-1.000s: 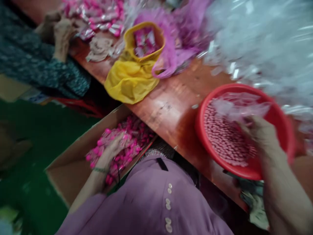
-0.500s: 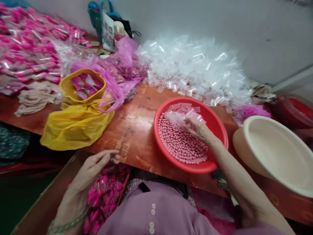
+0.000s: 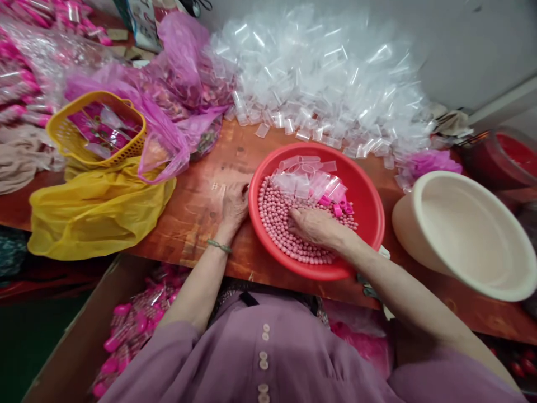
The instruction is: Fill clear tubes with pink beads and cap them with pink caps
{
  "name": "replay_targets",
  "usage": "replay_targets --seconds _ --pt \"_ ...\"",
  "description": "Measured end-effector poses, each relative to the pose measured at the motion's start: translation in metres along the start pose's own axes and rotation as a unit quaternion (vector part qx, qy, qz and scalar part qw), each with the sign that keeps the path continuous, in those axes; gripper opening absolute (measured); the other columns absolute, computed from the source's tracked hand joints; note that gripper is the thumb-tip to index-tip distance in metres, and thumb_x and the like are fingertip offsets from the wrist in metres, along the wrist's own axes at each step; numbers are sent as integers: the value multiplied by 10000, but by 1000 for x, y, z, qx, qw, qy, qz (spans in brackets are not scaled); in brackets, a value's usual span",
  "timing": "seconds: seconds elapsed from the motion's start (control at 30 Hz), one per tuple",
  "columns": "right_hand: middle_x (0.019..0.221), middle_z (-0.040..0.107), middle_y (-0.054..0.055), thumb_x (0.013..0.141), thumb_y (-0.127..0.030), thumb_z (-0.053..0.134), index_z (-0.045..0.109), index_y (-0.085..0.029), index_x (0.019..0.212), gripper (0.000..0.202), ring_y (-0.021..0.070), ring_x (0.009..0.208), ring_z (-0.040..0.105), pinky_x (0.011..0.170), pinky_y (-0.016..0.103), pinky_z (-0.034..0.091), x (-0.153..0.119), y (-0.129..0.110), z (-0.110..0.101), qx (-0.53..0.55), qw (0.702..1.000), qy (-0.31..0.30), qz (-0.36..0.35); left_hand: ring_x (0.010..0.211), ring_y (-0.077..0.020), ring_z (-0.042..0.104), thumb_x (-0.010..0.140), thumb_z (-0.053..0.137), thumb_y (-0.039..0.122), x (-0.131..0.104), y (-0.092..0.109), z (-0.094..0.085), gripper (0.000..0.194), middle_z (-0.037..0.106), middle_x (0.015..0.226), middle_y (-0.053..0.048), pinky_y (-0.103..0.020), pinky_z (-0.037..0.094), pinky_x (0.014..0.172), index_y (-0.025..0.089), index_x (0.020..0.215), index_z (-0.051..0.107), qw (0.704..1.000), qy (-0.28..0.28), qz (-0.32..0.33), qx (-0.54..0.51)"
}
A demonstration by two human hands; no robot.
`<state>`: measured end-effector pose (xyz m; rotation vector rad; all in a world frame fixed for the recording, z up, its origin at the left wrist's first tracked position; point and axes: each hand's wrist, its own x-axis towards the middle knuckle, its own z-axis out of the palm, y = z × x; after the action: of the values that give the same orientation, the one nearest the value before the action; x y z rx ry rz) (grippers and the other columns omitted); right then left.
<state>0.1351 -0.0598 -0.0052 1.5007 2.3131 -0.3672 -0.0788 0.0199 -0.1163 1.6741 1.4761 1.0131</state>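
Left hand [image 3: 235, 205] moved beside red basin [image 3: 366, 204]; right hand [image 3: 314, 226] among its pink beads [image 3: 271, 215], clear pieces [image 3: 308, 176] beyond; both grips unclear.

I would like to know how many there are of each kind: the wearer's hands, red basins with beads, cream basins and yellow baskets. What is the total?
Hands: 2 (left hand, right hand)
Red basin with beads: 1
Cream basin: 1
Yellow basket: 1
Total: 5

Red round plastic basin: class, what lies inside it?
Small round pink beads, clear plastic pieces and bright pink plastic bits. The right hand hides a patch; whatever lies beneath the beads is covered.
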Motion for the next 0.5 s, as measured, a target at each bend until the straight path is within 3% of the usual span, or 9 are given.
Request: replay_targets --seconds 0.1,0.27,0.37,0.5 --pt "1074 710 169 968 -297 494 611 -144 1060 213 244 909 678 752 316 471 -2 -6 0 -5 1000 -14 -21 1013 -257 594 853 566 136 -3 -3 4 147 701 970 -120 -357 410 952 152 903 703 997 22 37 70" --pt "1084 726 118 964 -287 519 644 -171 1065 198 231 923 673 745 305 453 -9 3 -8 7 999 -29 -41 949 -246 601 869 563 134 -1 -1 3 160 709 952 -126 -347 407 908 131 923 713 994 26 69 85" --pt "1074 731 134 952 -274 531 673 -149 1031 205 281 1005 648 790 340 450 -9 6 -6 -60 998 -16 -22 909 -237 607 862 586 164 0 -3 3 149 717 923 -114 -339 418 869 134 916 721 992 31 79 92" --pt "969 739 181 932 -108 440 712 -82 932 273 333 1090 608 880 394 432 -1 -2 4 -140 990 -6 -8 831 -217 607 852 586 195 1 -9 4 145 723 867 -77 -331 438 816 159 879 724 987 39 106 112"
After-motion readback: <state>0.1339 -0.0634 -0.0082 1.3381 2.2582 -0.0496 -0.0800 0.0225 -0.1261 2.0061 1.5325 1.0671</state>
